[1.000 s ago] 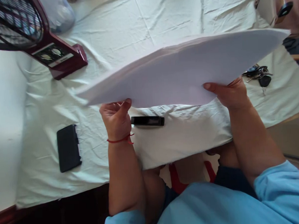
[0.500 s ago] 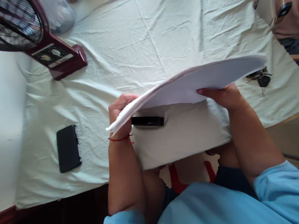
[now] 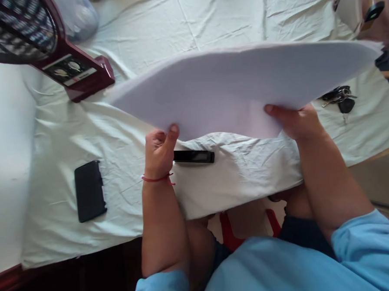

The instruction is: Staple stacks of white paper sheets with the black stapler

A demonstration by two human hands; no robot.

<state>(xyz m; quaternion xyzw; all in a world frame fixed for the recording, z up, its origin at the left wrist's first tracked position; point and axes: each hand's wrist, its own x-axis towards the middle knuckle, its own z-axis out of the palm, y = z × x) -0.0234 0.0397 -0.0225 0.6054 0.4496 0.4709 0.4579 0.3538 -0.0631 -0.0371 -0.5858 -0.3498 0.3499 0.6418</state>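
Observation:
A stack of white paper sheets [image 3: 224, 87] is held up above the table, bowed, its broad face turned toward me. My left hand [image 3: 161, 149], with a red string at the wrist, grips the lower left edge, thumb in front. At the lower right edge my right hand [image 3: 299, 120] is closed on the same sheets, its thumb pressed flat on the face. The other fingers of my right hand are hidden behind the paper. Under the sheets, just right of my left hand, lies a narrow black object [image 3: 195, 156], partly covered by that hand; it looks like a stapler.
A pale green cloth [image 3: 123, 153] covers the table. On it, a black phone-shaped case [image 3: 90, 191] lies at left and keys [image 3: 342, 98] at right. A dark red fan-like appliance [image 3: 83, 79] and a plastic bag [image 3: 77, 17] stand at the back left.
The paper has swung from a slanted, edge-on tilt to facing me broadly, its left end going up and away. My left thumb now shows in front of the sheets.

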